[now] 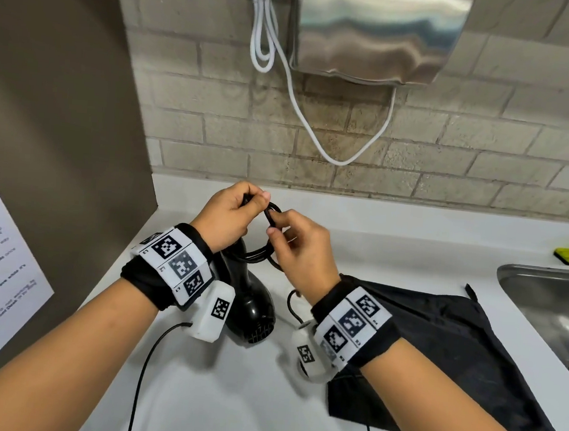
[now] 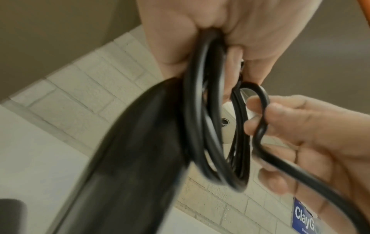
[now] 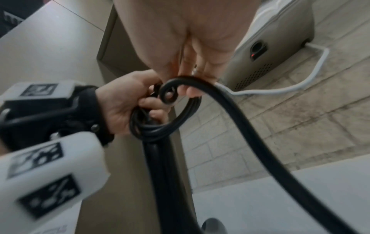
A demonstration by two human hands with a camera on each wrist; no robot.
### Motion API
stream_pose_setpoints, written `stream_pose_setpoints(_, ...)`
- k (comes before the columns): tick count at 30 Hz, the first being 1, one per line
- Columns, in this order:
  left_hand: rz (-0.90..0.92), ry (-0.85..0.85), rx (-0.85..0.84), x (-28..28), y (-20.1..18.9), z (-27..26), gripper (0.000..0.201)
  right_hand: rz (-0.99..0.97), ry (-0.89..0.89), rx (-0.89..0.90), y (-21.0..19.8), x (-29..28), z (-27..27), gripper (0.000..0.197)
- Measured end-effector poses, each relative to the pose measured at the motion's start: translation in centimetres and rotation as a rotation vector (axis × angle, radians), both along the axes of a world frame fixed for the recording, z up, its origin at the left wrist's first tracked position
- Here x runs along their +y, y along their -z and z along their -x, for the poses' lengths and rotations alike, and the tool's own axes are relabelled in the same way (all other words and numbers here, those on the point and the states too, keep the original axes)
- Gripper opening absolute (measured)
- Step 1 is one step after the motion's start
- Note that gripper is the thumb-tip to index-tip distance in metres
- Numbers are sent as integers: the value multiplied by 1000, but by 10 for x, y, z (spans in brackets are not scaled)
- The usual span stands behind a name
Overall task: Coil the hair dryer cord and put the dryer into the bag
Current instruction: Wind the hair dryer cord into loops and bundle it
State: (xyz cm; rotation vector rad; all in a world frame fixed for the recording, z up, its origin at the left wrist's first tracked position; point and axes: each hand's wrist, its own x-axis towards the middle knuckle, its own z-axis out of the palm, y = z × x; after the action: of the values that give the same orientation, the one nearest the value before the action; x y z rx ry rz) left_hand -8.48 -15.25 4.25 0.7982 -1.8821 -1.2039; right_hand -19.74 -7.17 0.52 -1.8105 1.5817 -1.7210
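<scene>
Black cord (image 1: 261,254) coils gripped in raised left hand (image 1: 229,215); right hand (image 1: 299,247) pinches its loose loop

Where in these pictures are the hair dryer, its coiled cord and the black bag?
hair dryer (image 1: 256,310), head view, on its rounded body.
coiled cord (image 3: 160,126), right wrist view, on the bundled loops.
black bag (image 1: 443,353), head view, on the flat cloth.

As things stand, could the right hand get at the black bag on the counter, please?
Probably not yet: the right hand is pinching the cord, though the bag lies uncovered just beneath its wrist.
</scene>
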Motion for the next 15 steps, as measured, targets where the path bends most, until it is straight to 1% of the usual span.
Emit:
stream_pose_setpoints(1, 9, -4, -2, 0, 1, 0, 20, -5, -8, -27, -3, 0, 5, 11)
stream_pose_setpoints(3, 34, -15, -13, 1, 2, 2, 20, -1, 6, -147, -8, -4, 13, 15)
stream_pose_setpoints(5, 66, -29, -22, 3, 2, 5, 20, -27, 94, -253, -6, -13, 25, 19)
stream_pose_setpoints(6, 76, -34, -24, 4, 2, 6, 20, -90, 162, -281, -4, -19, 32, 19)
stream_pose_setpoints(7, 83, -38, -27, 5, 2, 7, 20, -210, 233, -274, 1, -25, 42, 16)
stream_pose_setpoints(8, 90, -43, -30, 5, 2, 7, 20, -392, 296, -205, 8, -33, 53, 15)
stream_pose_setpoints(9, 96, -50, -33, 6, 2, 8, 20, -629, 337, -58, 18, -38, 63, 19)
stream_pose_setpoints(10, 99, -59, -33, 6, 2, 8, 21, -865, 336, 115, 30, -43, 70, 26)
stream_pose_setpoints(11, 101, -68, -32, 5, 2, 9, 21, -1041, 313, 269, 42, -45, 73, 31)
stream_pose_setpoints(13, 97, -84, -31, 4, 3, 8, 21, -1223, 260, 466, 63, -44, 72, 37)
stream_pose_setpoints(15, 93, -88, -30, 4, 2, 7, 22, -1298, 268, 522, 75, -41, 68, 45)
